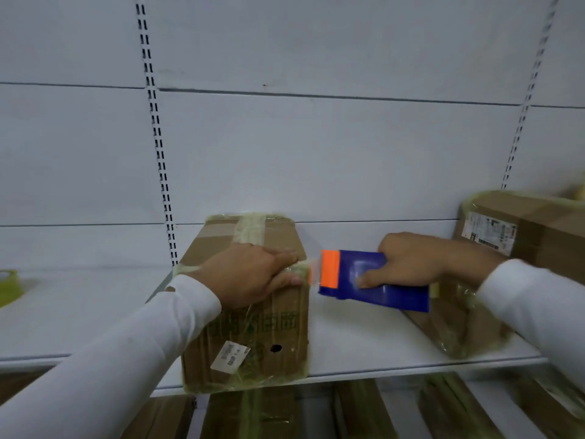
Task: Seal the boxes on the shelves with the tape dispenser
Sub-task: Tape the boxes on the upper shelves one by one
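A brown cardboard box [253, 340] wrapped in clear-yellowish tape stands on the white shelf [354, 337], its front face overhanging the shelf edge. My left hand [250, 274] lies on the box's top front edge, fingers curled over the corner and pressing down a strip of tape. Just right of the box, my right hand [421, 264] grips a blue tape dispenser [370, 280] with an orange front end. A short stretch of tape runs from the dispenser to the box corner.
Two more taped cardboard boxes sit at the right, a lower one [456, 327] and an upper one [519, 226] with a white label. A yellow tape roll [8, 288] lies on the shelf at far left. More boxes [259, 413] fill the shelf below.
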### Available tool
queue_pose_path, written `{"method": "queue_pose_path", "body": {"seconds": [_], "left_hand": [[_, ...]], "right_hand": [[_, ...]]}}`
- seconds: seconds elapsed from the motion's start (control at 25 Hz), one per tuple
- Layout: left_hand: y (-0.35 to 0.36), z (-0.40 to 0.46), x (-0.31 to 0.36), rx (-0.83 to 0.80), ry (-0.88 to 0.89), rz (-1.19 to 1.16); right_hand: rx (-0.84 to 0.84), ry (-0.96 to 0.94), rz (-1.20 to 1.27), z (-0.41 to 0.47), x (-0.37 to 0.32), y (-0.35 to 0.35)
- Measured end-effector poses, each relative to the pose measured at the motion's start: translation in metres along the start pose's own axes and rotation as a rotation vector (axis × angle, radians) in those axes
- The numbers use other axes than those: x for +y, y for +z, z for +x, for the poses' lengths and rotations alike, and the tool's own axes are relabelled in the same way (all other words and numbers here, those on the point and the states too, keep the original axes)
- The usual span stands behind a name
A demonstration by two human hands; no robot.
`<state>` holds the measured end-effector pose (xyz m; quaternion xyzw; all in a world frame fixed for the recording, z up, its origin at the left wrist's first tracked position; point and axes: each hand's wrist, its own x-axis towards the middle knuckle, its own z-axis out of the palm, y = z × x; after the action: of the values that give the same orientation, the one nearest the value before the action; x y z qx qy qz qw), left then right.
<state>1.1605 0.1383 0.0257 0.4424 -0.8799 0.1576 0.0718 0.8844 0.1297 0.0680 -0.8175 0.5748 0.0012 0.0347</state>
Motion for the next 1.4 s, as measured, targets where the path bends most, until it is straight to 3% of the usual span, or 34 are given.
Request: {"method": "queue_pose_path", "body": {"seconds": [0.12,0.24,0.4,0.52,0.84,1.04,1.24,1.4], "left_hand": [[-0.001,-0.005,-0.002,-0.008,-0.021,-0.010],[-0.007,-0.007,0.002,-0.003,-0.017,-0.001],[-0.025,0.013,0.020,0.084,0.191,0.057],[-0.016,0.030,0.025,-0.080,0.100,-0.056],[-0.005,0.042,0.032,-0.143,-0.026,-0.074],[-0.014,0.039,0.028,-0.150,-0.071,-0.179],[-0.037,0.046,0.050,-0.060,0.160,-0.204],[-0.054,0.068,0.113,0.068,0.380,-0.323]], "right_hand": [[0.127,0.110,-0.317,0.005,-0.012,0.011],[0.189,0.172,-0.172,0.003,-0.006,0.018],[0.238,0.154,-0.099,-0.006,-0.009,0.017],[0.240,0.194,0.001,-0.003,0.004,0.014],[0.333,0.203,0.214,0.020,0.016,0.011],[0.369,0.285,0.186,-0.016,-0.001,-0.005],[0.466,0.502,0.099,-0.090,0.007,-0.038],[0.472,0.736,0.034,-0.175,0.028,-0.032]]}}
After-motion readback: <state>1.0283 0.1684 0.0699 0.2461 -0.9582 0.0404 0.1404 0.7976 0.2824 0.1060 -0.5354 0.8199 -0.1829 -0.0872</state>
